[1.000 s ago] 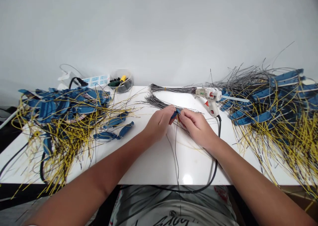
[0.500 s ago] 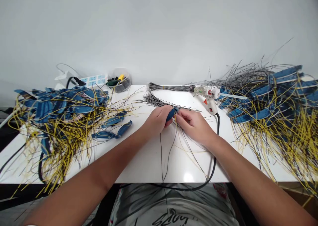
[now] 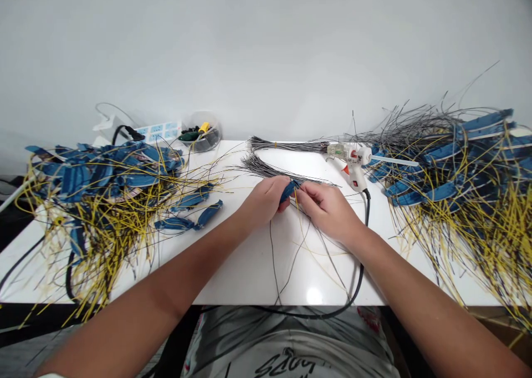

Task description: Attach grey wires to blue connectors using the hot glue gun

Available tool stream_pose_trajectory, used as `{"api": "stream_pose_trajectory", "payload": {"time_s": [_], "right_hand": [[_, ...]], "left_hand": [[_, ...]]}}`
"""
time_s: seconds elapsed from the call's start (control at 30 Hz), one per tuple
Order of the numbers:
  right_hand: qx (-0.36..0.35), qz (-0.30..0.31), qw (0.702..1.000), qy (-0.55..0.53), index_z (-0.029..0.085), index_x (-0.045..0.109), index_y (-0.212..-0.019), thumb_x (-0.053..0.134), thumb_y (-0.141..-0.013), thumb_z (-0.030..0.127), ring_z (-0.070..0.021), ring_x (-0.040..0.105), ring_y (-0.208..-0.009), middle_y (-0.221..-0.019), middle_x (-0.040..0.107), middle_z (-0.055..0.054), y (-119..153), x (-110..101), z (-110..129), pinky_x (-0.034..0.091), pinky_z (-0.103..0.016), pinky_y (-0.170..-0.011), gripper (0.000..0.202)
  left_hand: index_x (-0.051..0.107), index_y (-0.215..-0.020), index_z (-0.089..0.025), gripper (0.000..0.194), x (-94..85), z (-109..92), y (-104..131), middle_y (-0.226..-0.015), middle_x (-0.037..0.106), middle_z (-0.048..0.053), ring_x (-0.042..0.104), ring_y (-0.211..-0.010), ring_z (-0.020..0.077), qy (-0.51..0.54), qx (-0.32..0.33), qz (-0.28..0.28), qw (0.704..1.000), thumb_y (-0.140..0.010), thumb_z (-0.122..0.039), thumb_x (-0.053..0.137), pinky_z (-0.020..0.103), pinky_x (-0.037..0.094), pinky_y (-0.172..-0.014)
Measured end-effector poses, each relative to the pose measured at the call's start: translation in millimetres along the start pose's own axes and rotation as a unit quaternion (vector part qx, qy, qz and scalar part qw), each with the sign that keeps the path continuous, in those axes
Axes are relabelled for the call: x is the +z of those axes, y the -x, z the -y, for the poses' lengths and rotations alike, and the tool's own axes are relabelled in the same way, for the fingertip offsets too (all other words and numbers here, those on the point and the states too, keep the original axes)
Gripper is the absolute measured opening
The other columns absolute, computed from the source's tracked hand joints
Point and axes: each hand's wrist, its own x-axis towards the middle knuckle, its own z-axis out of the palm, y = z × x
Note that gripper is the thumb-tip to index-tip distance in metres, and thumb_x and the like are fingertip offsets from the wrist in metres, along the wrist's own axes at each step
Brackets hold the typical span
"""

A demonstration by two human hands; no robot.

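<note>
My left hand (image 3: pixel 267 200) is closed round a small blue fabric piece (image 3: pixel 287 191) above the middle of the white table (image 3: pixel 249 267). Right beside it, the fingers of my right hand (image 3: pixel 319 203) pinch at the piece's right end, where thin black and yellow wires come out. Those wires hang down toward the table's front edge. Exactly which strand my right fingertips hold is too small to tell. Behind my hands lie two bundles of thin dark wires (image 3: pixel 291 146). Several blue pieces (image 3: pixel 192 198) with wires rest left of my left hand.
A white glue gun (image 3: pixel 355 164) with a glue stick lies behind my right hand, its black cord looping to the front edge. Large heaps of blue pieces with wires lie at left (image 3: pixel 116 173) and right (image 3: pixel 440 192). A clear tub (image 3: pixel 208 138) and power strip (image 3: pixel 160 132) stand back left.
The hanging wires have shifted slightly to the right at their lower ends. Both hands keep nearly the same pose on the blue piece, and the view has moved a little.
</note>
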Motion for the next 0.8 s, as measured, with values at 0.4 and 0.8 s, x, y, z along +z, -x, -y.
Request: {"api": "stream_pose_trajectory", "payload": {"time_s": [0.4,0.8], "right_hand": [[-0.039,-0.016,0.996,0.075,0.021,0.045,-0.074,0.042,-0.108,0.033,-0.0151,0.040,-0.059,-0.060,0.044,0.003,-2.6,-0.8,1.7,0.032,-0.033,-0.075,0.036],[-0.043,-0.014,0.996,0.079,0.021,0.044,-0.073,0.042,-0.107,0.031,-0.0147,0.038,-0.059,-0.060,0.044,0.003,-0.8,-1.9,3.3,0.031,-0.033,-0.074,0.036]], "left_hand": [[0.052,-0.071,-0.019,0.052,2.4,-1.9,-0.2,-0.058,0.046,-0.002,0.042,-0.057,0.0128,0.050,-0.034,0.010,0.998,-0.105,-0.056,0.040,0.028,0.034,-0.057],[0.048,-0.072,-0.019,0.045,4.7,-11.4,2.8,-0.065,0.048,-0.001,0.041,-0.061,0.0125,0.022,-0.018,0.008,1.000,-0.105,-0.048,0.041,0.025,0.035,-0.058]]}}
